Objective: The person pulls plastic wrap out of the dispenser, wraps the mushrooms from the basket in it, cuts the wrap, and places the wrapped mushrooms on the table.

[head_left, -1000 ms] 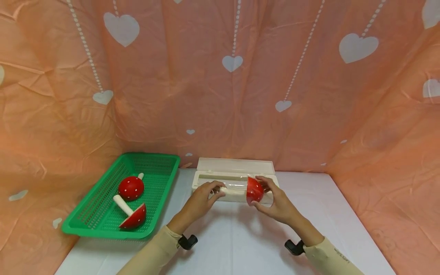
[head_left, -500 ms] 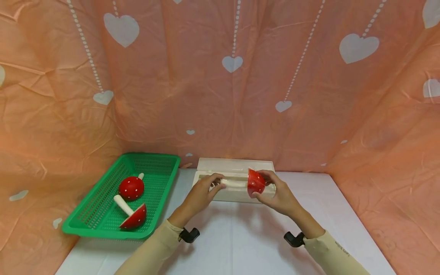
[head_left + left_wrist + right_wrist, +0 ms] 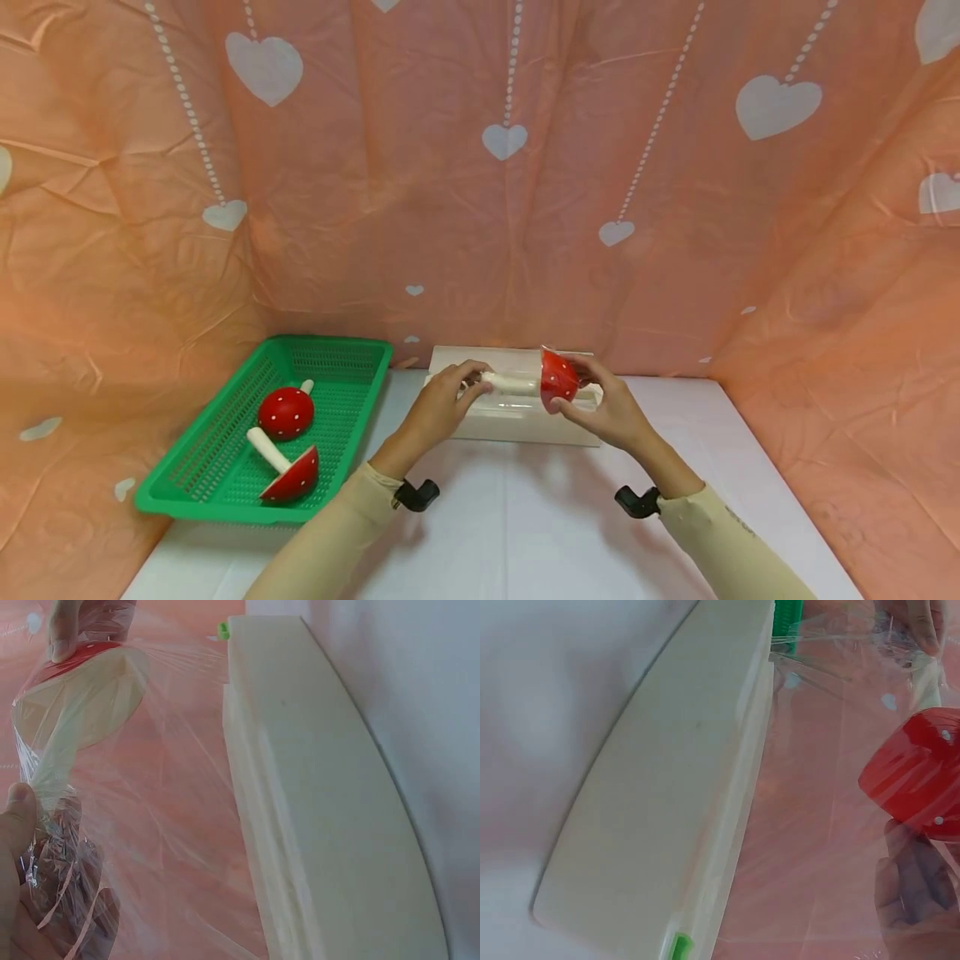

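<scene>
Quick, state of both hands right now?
Left hand: closed, holding the film-wrapped mushroom by the end of its white stem.
Right hand: closed, holding it by the red cap.

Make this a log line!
left hand: grips wrapped mushroom stem | right hand: grips wrapped cap | plastic wrap: reaches box | basket: two mushrooms

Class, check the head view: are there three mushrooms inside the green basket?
No, the green basket holds two mushrooms; a third mushroom is between the left hand and right hand.
</scene>
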### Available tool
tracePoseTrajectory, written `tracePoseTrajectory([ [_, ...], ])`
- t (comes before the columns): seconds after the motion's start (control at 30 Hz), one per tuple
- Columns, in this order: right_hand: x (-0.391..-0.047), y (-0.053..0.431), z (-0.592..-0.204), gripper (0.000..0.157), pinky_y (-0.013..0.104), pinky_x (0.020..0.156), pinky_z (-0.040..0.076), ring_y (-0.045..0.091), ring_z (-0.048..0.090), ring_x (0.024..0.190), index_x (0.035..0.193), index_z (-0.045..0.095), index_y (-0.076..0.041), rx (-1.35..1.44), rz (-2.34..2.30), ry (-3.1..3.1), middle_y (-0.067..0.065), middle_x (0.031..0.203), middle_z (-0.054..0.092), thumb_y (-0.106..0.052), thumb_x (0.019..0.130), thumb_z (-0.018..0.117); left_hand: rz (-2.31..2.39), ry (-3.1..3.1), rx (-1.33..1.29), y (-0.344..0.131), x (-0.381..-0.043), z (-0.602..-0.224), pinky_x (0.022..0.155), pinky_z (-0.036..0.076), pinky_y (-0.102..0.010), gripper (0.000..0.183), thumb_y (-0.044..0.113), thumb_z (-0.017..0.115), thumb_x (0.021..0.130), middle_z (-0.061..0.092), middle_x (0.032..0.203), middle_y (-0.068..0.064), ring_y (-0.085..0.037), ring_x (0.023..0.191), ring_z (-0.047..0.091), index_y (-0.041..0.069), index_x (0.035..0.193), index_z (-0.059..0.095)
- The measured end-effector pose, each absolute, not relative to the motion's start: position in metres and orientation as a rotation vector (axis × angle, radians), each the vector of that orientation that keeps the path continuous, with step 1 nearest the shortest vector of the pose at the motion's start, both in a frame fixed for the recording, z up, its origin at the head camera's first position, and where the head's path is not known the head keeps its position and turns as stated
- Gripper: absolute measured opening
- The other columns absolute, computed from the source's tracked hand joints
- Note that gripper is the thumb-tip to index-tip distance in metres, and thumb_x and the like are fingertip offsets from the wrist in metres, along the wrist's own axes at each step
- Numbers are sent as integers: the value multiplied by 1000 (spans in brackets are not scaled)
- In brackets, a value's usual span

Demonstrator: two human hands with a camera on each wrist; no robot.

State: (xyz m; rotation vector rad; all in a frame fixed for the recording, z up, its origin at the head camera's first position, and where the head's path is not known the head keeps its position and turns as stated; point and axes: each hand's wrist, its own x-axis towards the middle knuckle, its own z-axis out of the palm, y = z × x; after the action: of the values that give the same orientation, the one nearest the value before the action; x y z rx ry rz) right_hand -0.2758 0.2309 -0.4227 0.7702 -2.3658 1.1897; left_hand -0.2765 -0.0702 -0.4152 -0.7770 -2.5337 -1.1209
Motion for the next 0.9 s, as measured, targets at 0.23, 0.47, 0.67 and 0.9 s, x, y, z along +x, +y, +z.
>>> tracePoseTrajectory([
  [0.23, -283, 233, -416, 66, 43, 96, 55, 25, 68, 108, 141, 63, -3, 723, 1237, -2386, 11, 120, 75, -12, 83, 93, -1144, -2492, -809, -70, -286, -410, 93, 57, -40, 28, 24, 69, 105, 73, 111, -3, -21, 104, 68, 10, 130, 69],
  [0.47, -288, 233, -404, 69, 48, 99, 55, 31, 67, 114, 144, 60, 1, 734, 1268, -2393, 16, 126, 73, -11, 84, 92, -1182, -2486, -792, -69, -290, -403, 94, 57, -42, 35, 24, 68, 107, 72, 117, -8, -24, 107, 68, 6, 136, 68],
  [0.67, -295, 232, -399, 67, 37, 97, 56, 29, 67, 112, 143, 61, 2, 752, 1294, -2352, 18, 124, 73, -6, 83, 92, -1212, -2520, -753, -68, -294, -397, 96, 57, -44, 37, 26, 65, 108, 72, 120, -11, -28, 108, 69, 4, 138, 66],
  [0.9, -301, 232, -393, 65, 32, 96, 54, 26, 66, 110, 141, 63, 0, 761, 1333, -2317, 17, 120, 73, -3, 83, 92, -1219, -2500, -739, -67, -298, -388, 94, 57, -46, 36, 27, 66, 108, 73, 119, -11, -30, 105, 70, 5, 137, 67],
])
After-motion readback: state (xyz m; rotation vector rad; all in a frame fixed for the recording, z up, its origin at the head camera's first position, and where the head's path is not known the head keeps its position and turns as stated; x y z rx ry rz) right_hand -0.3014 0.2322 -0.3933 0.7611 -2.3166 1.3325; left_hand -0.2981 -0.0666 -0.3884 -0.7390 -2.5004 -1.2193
